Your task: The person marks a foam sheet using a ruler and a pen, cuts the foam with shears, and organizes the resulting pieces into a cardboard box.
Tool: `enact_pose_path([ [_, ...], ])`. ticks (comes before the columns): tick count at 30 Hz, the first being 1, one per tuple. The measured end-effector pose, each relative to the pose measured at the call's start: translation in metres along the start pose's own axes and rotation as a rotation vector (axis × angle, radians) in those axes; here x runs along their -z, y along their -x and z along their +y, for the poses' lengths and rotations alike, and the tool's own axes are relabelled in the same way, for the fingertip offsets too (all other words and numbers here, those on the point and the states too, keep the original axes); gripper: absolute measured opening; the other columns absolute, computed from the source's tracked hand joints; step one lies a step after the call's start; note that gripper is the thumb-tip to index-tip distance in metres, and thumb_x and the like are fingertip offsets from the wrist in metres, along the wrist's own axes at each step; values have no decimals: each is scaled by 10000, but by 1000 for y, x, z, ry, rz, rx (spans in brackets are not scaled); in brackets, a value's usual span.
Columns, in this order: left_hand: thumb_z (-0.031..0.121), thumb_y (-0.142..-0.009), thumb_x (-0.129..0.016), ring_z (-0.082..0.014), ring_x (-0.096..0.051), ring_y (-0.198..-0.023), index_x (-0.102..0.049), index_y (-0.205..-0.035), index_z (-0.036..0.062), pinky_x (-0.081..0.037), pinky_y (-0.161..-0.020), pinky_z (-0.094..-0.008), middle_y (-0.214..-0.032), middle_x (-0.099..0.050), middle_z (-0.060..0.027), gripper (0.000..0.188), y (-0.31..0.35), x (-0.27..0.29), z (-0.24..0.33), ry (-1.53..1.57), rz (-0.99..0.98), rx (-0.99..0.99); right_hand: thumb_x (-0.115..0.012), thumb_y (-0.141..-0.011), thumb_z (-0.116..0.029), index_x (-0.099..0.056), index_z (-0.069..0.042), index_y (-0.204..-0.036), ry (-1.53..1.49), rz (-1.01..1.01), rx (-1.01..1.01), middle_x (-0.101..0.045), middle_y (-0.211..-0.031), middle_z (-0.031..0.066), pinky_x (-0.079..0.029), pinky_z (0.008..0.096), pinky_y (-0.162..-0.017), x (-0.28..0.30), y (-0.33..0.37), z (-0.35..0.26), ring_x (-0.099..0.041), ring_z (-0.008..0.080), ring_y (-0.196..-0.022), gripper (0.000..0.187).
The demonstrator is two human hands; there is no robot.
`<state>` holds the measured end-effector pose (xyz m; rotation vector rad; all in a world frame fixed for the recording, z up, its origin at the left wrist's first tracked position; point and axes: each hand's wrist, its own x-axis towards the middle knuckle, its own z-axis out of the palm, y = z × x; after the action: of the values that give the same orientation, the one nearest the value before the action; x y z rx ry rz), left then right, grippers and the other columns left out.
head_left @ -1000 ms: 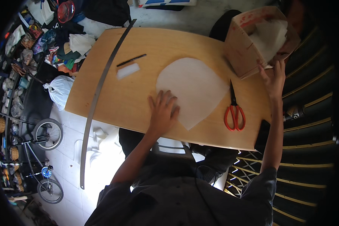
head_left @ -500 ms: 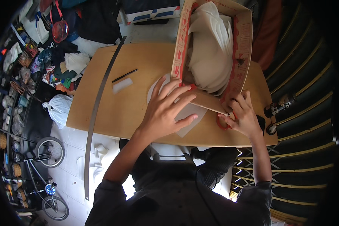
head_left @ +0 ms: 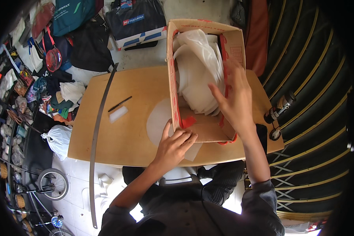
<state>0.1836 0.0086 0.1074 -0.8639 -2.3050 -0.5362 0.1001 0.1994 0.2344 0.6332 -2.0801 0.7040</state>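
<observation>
An open cardboard box [head_left: 208, 135] with red print stands on the wooden table. Inside it lies a loose stack of thin white sheets [head_left: 198, 74], curled at the far end, and a red patch shows in the near left corner. My left hand [head_left: 172, 147] grips the box's near left corner, its fingers bent over the rim. Over the right wall my right hand [head_left: 236, 96] hovers with thumb and fingers apart, slightly blurred and holding nothing. Red handles, perhaps of scissors [head_left: 235, 139], stick out from under the near right corner.
On the table [head_left: 137, 145] lie a round white sheet [head_left: 156, 122], a black pen [head_left: 120, 104], a small white block [head_left: 118, 114] and a long metal strip [head_left: 97, 129] overhanging the front edge. A dark can [head_left: 280, 107] stands right. A folding gate [head_left: 306, 106] runs alongside.
The box's near end has been lowered toward me. My right hand has let go of its near right corner and risen over the right wall. My left hand's fingers have curled onto the near left corner.
</observation>
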Motion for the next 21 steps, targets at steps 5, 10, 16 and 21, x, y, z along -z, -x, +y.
enact_pose_path([
  [5, -41, -717, -659, -194, -645, -1026, -714, -1081, 53, -203, -1156, -639, -1030, -700, -47, 380, 2, -4, 1, 34, 18, 45, -812, -734, -102, -281, 23, -1459, 106, -34, -119, -410, -1403, 313, -446, 483, -1007, -50, -29, 18, -491, 472, -1207, 908],
  [10, -32, -753, -663, -207, -653, -1029, -713, -1074, 46, -216, -1155, -636, -1033, -709, -59, 334, -5, -2, 1, 23, 44, 41, -812, -698, -92, -309, 22, -1442, 232, -215, -347, -598, -1162, 292, -481, 482, -932, -78, -40, 29, -559, 445, -1117, 906],
  [16, -9, -801, -684, -217, -654, -1015, -692, -1069, 21, -241, -1151, -625, -1037, -709, -68, 271, -12, 1, -5, 158, 102, 98, -755, -727, -86, -569, 61, -1200, -173, -218, -238, -671, -944, 266, -530, 448, -835, -38, -24, -3, -653, 398, -941, 529],
  [21, 66, -780, -793, -260, -607, -1072, -558, -1194, 12, -425, -1056, -494, -1184, -586, -161, 480, -17, 4, 6, 582, 301, 337, -815, -765, -163, -624, 43, -1139, -855, -214, -474, -686, -1028, 118, -517, 323, -837, 12, 9, -22, -638, 178, -956, 469],
])
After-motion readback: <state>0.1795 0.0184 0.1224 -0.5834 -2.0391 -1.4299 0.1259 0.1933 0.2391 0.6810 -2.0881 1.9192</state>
